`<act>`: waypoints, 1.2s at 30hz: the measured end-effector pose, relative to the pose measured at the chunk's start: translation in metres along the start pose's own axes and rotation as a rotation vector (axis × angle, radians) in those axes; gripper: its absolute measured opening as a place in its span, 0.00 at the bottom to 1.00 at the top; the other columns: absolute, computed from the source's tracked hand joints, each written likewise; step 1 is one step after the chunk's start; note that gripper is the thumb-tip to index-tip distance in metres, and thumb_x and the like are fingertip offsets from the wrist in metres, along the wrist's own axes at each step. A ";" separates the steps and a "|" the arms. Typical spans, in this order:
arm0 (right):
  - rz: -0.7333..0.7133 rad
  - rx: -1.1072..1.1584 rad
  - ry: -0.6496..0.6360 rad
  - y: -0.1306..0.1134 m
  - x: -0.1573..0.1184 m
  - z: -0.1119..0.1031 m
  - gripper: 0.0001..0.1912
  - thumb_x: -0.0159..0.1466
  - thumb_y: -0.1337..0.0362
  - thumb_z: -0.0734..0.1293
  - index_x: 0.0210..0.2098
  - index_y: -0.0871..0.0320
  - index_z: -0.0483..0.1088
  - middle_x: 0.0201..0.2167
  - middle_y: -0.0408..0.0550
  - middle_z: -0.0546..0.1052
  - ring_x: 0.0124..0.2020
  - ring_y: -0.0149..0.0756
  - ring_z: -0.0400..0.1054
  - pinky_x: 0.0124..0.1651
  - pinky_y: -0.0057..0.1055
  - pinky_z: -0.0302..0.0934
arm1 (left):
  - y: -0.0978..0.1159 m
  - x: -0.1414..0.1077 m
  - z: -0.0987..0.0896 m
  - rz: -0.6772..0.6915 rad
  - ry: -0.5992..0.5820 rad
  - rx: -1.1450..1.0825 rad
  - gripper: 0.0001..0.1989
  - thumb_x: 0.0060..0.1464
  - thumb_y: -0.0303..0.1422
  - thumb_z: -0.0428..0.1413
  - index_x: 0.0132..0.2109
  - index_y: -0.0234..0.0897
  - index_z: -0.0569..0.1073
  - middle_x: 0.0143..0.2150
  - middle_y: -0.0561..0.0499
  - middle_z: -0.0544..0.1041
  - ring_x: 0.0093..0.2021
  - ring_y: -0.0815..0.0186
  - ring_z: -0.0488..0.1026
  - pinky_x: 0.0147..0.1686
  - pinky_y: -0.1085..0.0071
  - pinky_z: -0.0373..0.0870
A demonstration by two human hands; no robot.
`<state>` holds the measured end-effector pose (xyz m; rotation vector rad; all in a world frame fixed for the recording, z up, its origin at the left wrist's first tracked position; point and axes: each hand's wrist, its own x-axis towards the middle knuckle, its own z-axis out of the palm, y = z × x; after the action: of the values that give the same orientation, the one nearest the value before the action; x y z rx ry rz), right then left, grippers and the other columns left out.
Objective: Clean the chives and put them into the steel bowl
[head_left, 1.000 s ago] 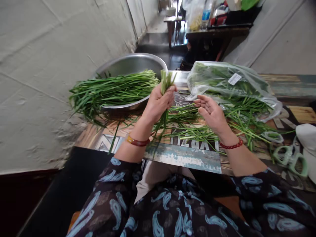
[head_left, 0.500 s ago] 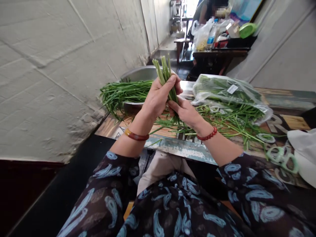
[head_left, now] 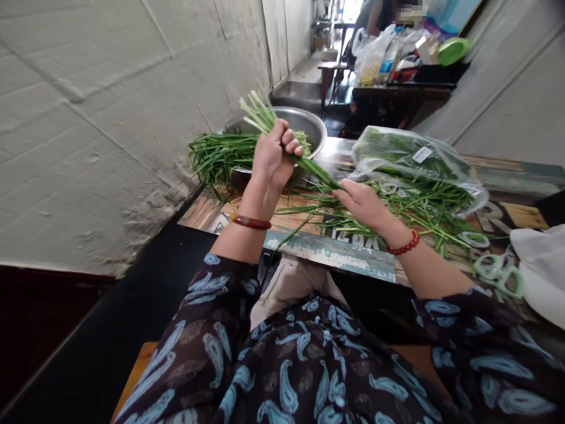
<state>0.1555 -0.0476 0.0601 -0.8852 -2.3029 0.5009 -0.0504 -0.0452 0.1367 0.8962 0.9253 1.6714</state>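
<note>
My left hand [head_left: 276, 152] is wrapped round a bunch of garlic chives [head_left: 318, 172], with the pale cut ends sticking up at the upper left. The green leaves run down to the right toward my right hand [head_left: 359, 200], whose fingers are closed on their lower ends. Behind my left hand stands a metal basin [head_left: 321, 131] with a pile of chives [head_left: 225, 152] laid over its left rim. Loose chives [head_left: 410, 215] lie scattered on the table beneath and beyond my right hand.
A clear plastic bag [head_left: 406, 154] of greens lies on the patterned table [head_left: 326, 247]. Pale green scissors [head_left: 501, 274] and a white cloth-like item [head_left: 541, 265] are at the right. A wall [head_left: 110, 118] borders the left. Farther back, a person [head_left: 373, 20] is near a cluttered table [head_left: 406, 93].
My hands have moved apart: the left went left, the right went right along the leaves. The bunch has swung from nearly upright to slanting and is stretched between them.
</note>
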 end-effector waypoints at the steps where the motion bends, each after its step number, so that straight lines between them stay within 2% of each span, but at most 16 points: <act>1: -0.008 -0.139 -0.006 0.008 -0.007 -0.006 0.20 0.71 0.50 0.53 0.29 0.54 0.59 0.26 0.46 0.68 0.28 0.36 0.61 0.33 0.32 0.53 | 0.001 0.003 -0.004 0.024 -0.007 0.022 0.18 0.63 0.45 0.55 0.30 0.40 0.65 0.16 0.61 0.54 0.17 0.76 0.59 0.20 0.77 0.61; 5: 0.065 -0.553 -0.098 0.033 -0.037 -0.028 0.18 0.73 0.57 0.50 0.38 0.57 0.67 0.34 0.54 0.75 0.34 0.41 0.69 0.34 0.33 0.53 | -0.001 0.011 -0.022 0.123 -0.121 0.151 0.17 0.63 0.46 0.55 0.29 0.42 0.66 0.15 0.61 0.48 0.16 0.73 0.54 0.18 0.72 0.52; 7: 0.152 -0.666 -0.114 0.043 -0.050 -0.038 0.19 0.73 0.59 0.49 0.40 0.58 0.68 0.35 0.55 0.76 0.34 0.43 0.70 0.32 0.34 0.52 | -0.001 0.012 -0.030 0.148 -0.142 0.205 0.17 0.62 0.47 0.56 0.29 0.43 0.66 0.15 0.61 0.45 0.16 0.72 0.52 0.18 0.71 0.50; 11: 0.391 -0.775 -0.126 0.065 -0.072 -0.059 0.17 0.71 0.59 0.53 0.44 0.59 0.70 0.33 0.55 0.78 0.31 0.43 0.70 0.29 0.33 0.49 | 0.003 0.012 -0.044 0.191 -0.107 0.248 0.18 0.58 0.49 0.58 0.28 0.45 0.65 0.15 0.61 0.42 0.17 0.70 0.50 0.19 0.69 0.47; 14: 0.559 -0.765 -0.013 0.078 -0.082 -0.073 0.18 0.70 0.59 0.54 0.44 0.59 0.73 0.35 0.58 0.79 0.33 0.46 0.72 0.31 0.35 0.52 | 0.007 0.011 -0.052 0.203 -0.094 0.278 0.19 0.55 0.53 0.58 0.28 0.46 0.66 0.15 0.60 0.41 0.18 0.68 0.51 0.20 0.68 0.47; 16: 0.509 -0.661 0.117 0.076 -0.082 -0.073 0.17 0.70 0.59 0.56 0.44 0.59 0.74 0.40 0.59 0.80 0.39 0.47 0.73 0.36 0.37 0.58 | 0.008 0.011 -0.056 0.196 -0.106 0.289 0.19 0.54 0.55 0.57 0.28 0.47 0.66 0.15 0.59 0.42 0.19 0.67 0.52 0.21 0.67 0.46; 18: 0.347 -0.474 0.179 0.063 -0.078 -0.061 0.16 0.69 0.59 0.58 0.44 0.57 0.75 0.44 0.57 0.79 0.43 0.46 0.73 0.42 0.38 0.62 | 0.008 0.010 -0.060 0.190 -0.121 0.284 0.20 0.54 0.57 0.56 0.29 0.47 0.67 0.15 0.59 0.42 0.19 0.67 0.52 0.21 0.67 0.46; 19: 0.270 -0.369 0.162 0.051 -0.076 -0.050 0.16 0.70 0.58 0.58 0.43 0.57 0.75 0.42 0.55 0.80 0.43 0.44 0.73 0.45 0.38 0.63 | 0.009 0.010 -0.061 0.191 -0.123 0.268 0.21 0.54 0.58 0.56 0.29 0.47 0.67 0.16 0.59 0.43 0.19 0.67 0.52 0.21 0.67 0.46; 22: -0.003 -0.128 -0.164 0.005 -0.065 -0.003 0.16 0.70 0.56 0.59 0.43 0.56 0.76 0.40 0.51 0.80 0.43 0.41 0.73 0.48 0.36 0.64 | 0.012 0.007 -0.062 0.204 -0.090 0.170 0.21 0.53 0.58 0.56 0.28 0.47 0.66 0.16 0.58 0.43 0.19 0.67 0.50 0.21 0.67 0.44; 24: -0.139 -0.101 -0.315 -0.026 -0.057 0.031 0.16 0.71 0.59 0.59 0.53 0.55 0.73 0.47 0.52 0.78 0.48 0.40 0.72 0.51 0.35 0.63 | 0.018 0.003 -0.061 0.202 -0.072 0.118 0.21 0.55 0.56 0.56 0.28 0.46 0.64 0.17 0.57 0.43 0.20 0.67 0.48 0.21 0.67 0.43; 26: -0.235 -0.159 -0.399 -0.047 -0.046 0.061 0.20 0.70 0.60 0.60 0.61 0.55 0.67 0.52 0.55 0.75 0.51 0.42 0.70 0.54 0.36 0.62 | 0.028 -0.005 -0.059 0.187 -0.087 0.081 0.20 0.59 0.52 0.55 0.28 0.45 0.64 0.19 0.57 0.43 0.20 0.68 0.47 0.21 0.67 0.42; 28: -0.209 -0.261 -0.438 -0.057 -0.033 0.082 0.24 0.69 0.60 0.63 0.64 0.56 0.64 0.50 0.57 0.75 0.51 0.46 0.69 0.52 0.39 0.62 | 0.041 -0.014 -0.059 0.172 -0.108 0.023 0.18 0.65 0.45 0.52 0.29 0.43 0.64 0.20 0.56 0.43 0.21 0.69 0.45 0.22 0.68 0.43; 31: -0.157 -0.329 -0.483 -0.054 -0.018 0.095 0.19 0.68 0.59 0.63 0.57 0.57 0.70 0.49 0.58 0.75 0.52 0.47 0.68 0.52 0.37 0.61 | 0.058 -0.029 -0.064 0.182 -0.102 -0.030 0.17 0.70 0.37 0.46 0.30 0.42 0.65 0.22 0.55 0.43 0.21 0.70 0.43 0.23 0.70 0.43; 33: -0.097 -0.352 -0.492 -0.047 -0.016 0.092 0.16 0.70 0.60 0.61 0.53 0.58 0.72 0.48 0.57 0.75 0.50 0.45 0.69 0.50 0.35 0.61 | 0.065 -0.037 -0.070 0.195 -0.117 -0.012 0.16 0.70 0.36 0.46 0.31 0.42 0.66 0.21 0.55 0.43 0.22 0.70 0.44 0.23 0.70 0.43; 36: 0.019 -0.426 -0.477 -0.032 -0.025 0.075 0.15 0.71 0.64 0.57 0.49 0.61 0.72 0.45 0.59 0.76 0.47 0.45 0.71 0.46 0.34 0.62 | 0.063 -0.048 -0.080 0.183 -0.125 0.049 0.14 0.66 0.40 0.52 0.31 0.43 0.67 0.19 0.55 0.44 0.22 0.70 0.45 0.22 0.69 0.40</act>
<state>0.1057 -0.0972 0.0112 -1.0759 -2.9081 0.2446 -0.1347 -0.1185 0.1516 1.1342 0.8220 1.7306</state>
